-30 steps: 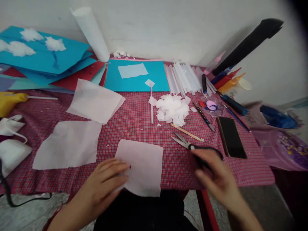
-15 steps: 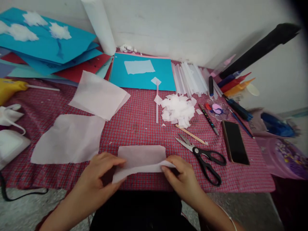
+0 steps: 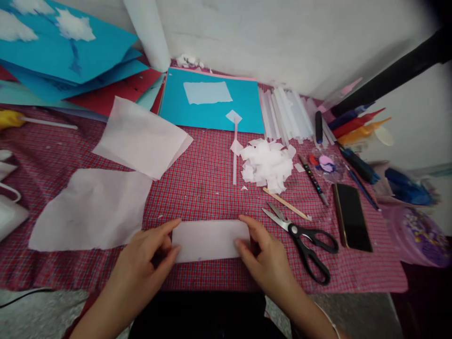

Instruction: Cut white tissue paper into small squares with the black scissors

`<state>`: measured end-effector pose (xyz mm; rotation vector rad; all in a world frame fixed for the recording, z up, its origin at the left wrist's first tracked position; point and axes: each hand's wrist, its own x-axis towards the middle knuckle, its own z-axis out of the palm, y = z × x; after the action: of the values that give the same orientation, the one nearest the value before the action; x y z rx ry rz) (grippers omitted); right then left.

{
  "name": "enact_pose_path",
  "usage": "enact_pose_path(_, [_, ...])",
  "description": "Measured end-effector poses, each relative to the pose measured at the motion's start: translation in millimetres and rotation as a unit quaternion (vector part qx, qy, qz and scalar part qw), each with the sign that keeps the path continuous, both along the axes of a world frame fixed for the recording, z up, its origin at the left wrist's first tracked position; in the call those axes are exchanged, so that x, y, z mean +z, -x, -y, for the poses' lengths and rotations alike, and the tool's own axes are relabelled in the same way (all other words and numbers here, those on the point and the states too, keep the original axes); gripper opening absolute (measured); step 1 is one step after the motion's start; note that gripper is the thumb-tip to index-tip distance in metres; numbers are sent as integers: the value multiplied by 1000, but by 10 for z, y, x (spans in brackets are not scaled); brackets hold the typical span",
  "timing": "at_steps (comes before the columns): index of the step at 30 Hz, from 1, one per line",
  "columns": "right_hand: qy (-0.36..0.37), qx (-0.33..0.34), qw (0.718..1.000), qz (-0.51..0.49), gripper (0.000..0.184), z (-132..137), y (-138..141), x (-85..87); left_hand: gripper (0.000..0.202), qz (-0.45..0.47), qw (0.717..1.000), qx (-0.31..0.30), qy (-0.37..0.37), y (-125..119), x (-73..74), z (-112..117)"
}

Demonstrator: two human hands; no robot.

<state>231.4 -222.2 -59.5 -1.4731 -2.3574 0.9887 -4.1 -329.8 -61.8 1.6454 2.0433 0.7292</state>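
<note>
A folded strip of thin white paper [image 3: 210, 241] lies flat on the checked cloth close to the table's front edge. At its left end, my left hand [image 3: 151, 254] grips it, index finger at the upper corner and thumb on the lower part. My right hand [image 3: 264, 254] has the other end, with the thumb on top and the index finger along the upper corner. Just right of that hand lie black-handled scissors [image 3: 294, 230], blades partly apart. Two larger thin white sheets, one flat [image 3: 92, 207] and one folded [image 3: 141, 139], rest to the left.
A heap of white paper pieces [image 3: 268, 162] sits mid-table beside a pink stick [image 3: 235, 165] with paper diamonds. Blue card [image 3: 212, 115] lies behind. To the right are a phone [image 3: 352, 216], a marker [image 3: 314, 181] and a wooden stick [image 3: 286, 203]; at left, a yellow glue gun [image 3: 10, 119].
The paper's near edge, lifted before, now lies folded up over the rest, making a narrower flat strip. Both hands have flattened it at its ends. The view has shifted slightly.
</note>
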Motion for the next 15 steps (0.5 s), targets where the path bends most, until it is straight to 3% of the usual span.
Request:
enact_pose_path(9, [-51,11,998,29,43,17,25,-25,37,-28,999,-18,3,1,-32,-11])
enact_pose_path(15, [-48,21,997,62,45,-5,81,-18,32,-55,997,-47,-26,31,-60,-9])
